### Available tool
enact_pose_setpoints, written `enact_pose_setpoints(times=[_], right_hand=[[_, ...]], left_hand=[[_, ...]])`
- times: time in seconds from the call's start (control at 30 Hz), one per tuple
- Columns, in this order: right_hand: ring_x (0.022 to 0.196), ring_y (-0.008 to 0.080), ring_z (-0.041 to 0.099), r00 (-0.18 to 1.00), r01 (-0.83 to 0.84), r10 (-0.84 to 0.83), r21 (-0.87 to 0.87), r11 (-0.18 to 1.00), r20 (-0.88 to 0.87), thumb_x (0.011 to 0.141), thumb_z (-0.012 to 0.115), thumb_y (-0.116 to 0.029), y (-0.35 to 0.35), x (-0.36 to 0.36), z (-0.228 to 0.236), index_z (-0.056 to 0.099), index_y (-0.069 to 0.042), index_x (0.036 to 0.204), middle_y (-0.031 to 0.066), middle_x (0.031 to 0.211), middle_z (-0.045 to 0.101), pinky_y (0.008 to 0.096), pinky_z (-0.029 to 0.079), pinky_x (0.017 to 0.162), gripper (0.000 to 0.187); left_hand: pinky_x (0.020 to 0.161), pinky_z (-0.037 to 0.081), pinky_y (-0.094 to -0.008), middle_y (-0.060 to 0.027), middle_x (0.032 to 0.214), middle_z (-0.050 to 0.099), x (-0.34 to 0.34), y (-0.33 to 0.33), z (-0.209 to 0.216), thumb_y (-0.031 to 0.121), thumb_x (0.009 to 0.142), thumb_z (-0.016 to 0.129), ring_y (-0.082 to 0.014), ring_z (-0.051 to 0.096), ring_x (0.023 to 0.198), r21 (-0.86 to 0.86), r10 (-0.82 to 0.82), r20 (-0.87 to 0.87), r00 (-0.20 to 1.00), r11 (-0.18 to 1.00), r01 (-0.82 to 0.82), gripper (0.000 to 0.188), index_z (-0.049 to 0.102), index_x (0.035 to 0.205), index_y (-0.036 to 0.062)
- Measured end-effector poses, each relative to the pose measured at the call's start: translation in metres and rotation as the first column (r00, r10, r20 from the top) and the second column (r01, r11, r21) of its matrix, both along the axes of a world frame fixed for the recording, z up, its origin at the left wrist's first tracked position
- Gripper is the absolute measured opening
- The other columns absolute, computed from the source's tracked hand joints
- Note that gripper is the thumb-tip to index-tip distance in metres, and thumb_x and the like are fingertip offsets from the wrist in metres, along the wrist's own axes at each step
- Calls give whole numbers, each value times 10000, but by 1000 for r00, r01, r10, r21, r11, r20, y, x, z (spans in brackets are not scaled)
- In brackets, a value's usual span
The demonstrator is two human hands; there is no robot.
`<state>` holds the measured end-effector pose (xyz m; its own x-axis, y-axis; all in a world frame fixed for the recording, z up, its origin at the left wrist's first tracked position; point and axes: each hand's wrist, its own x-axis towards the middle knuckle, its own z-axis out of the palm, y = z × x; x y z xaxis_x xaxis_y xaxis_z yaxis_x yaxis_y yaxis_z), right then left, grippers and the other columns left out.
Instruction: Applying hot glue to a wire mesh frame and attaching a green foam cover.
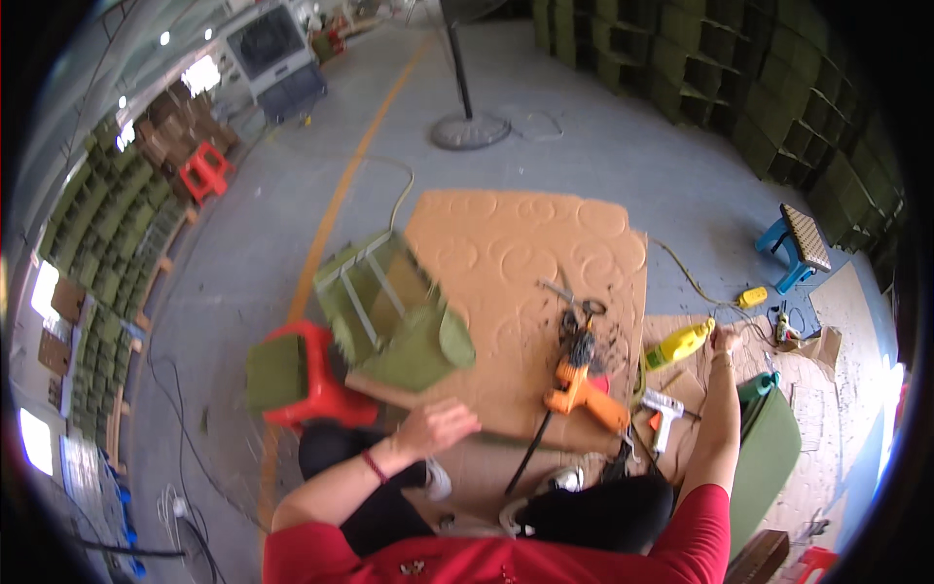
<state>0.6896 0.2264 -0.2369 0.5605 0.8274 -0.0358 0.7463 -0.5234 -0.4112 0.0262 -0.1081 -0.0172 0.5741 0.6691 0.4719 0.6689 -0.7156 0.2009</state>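
My left hand [438, 428] is open, fingers stretched out and holding nothing, above the near edge of the cardboard sheet [467, 219]. My right hand [724, 341] looks closed at the right, close beside the cap of a yellow bottle [678, 346]; what it holds, if anything, is hidden. An orange glue gun [589, 397] with a black stick from its back lies on the cardboard, black smears around it. Scissors [590, 309] lie beyond it. On the left of the sheet sits an olive-green fabric box [418, 346] with pale metal bars.
A white glue gun [665, 417] and green panels [764, 462] lie at the right. A red stool [326, 375] bearing a green piece stands left. Cords cross the floor to a yellow socket [752, 297]. Farther off are a blue stool [793, 248], a fan base [470, 130] and stacked green boxes [681, 58].
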Motion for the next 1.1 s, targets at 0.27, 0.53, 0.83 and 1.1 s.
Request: enact_pose_setpoints(times=[0.27,0.53,0.83,1.1], right_hand=[[579,38,506,319,-310,650,572,759,-689,884,714,-119,-189,-290,257,682,-63,865,-34,681,593,207,410,547,68],[636,146,613,421,-733,875,479,484,-239,938,610,-150,-311,-461,321,696,13,880,60,737,654,282,494,568,192],[1169,357,588,133,-748,846,612,-256,516,744,621,80,-296,-549,326,582,55,1235,204,1229,610,415,499,977,493],[1085,348,620,302,-700,859,708,-95,414,778,667,93,-271,-550,333,588,9,1209,168,1152,643,401,520,925,446]], left_hand=[[1010,482,-397,-131,1361,557,71,-14,47,178,830,737,-294,544,1246,26,35,279,960,999,-44,514,586,1284,-9],[863,535,-389,-108,1162,667,22,-28,80,91,814,759,-279,644,1035,377,217,398,891,847,-374,341,679,1134,5],[774,519,-355,-66,1025,681,-54,-26,85,-9,709,781,-251,611,896,363,438,391,810,735,-573,330,710,1030,16],[761,488,-355,-44,906,658,-51,-9,106,40,714,766,-227,583,883,334,529,254,810,738,-587,295,703,1002,30]])
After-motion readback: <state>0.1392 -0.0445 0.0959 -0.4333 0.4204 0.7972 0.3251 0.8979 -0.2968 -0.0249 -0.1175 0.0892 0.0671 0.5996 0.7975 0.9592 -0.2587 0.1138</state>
